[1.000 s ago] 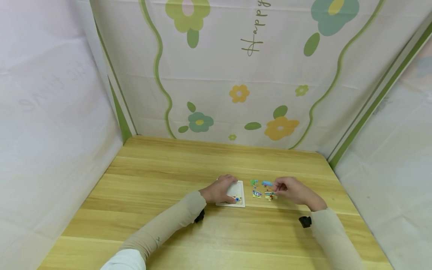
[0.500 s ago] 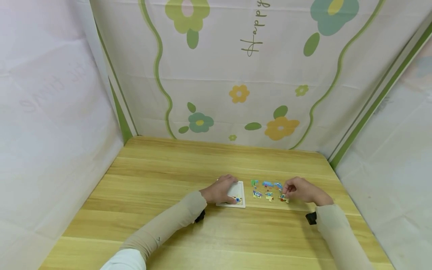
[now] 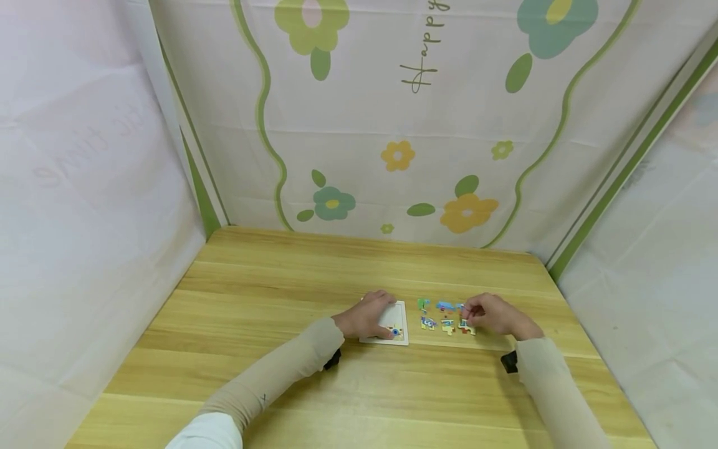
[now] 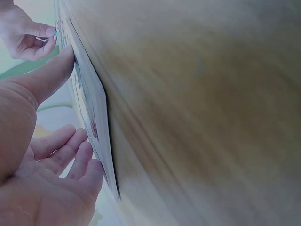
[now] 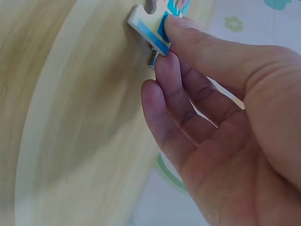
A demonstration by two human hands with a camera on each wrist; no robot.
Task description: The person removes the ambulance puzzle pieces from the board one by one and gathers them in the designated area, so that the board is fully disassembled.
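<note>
My left hand [image 3: 366, 317] rests on a white puzzle tray [image 3: 401, 308], its thumb on the near side and its fingers toward the far edge. In the left wrist view the thumb [image 4: 49, 73] touches the tray [image 4: 96, 99], and the other fingers are bent gently at its rim. Part of a printed picture with a blue round spot shows in the tray beside the thumb. My right hand [image 3: 496, 315] pinches a jigsaw piece [image 5: 149, 27] between thumb and fingers, close to the table. This piece has white and blue printing.
Several loose jigsaw pieces lie right of the tray in two rough rows, among them a green one [image 3: 422, 304], a blue one [image 3: 445, 305] and a purple-and-yellow one [image 3: 428, 323]. Floral cloth [image 3: 359, 125] hangs behind the wooden table [image 3: 280, 280].
My right hand has moved right with its jigsaw piece, away from the middle pieces, then slightly back left. My left hand has stayed on the tray.
</note>
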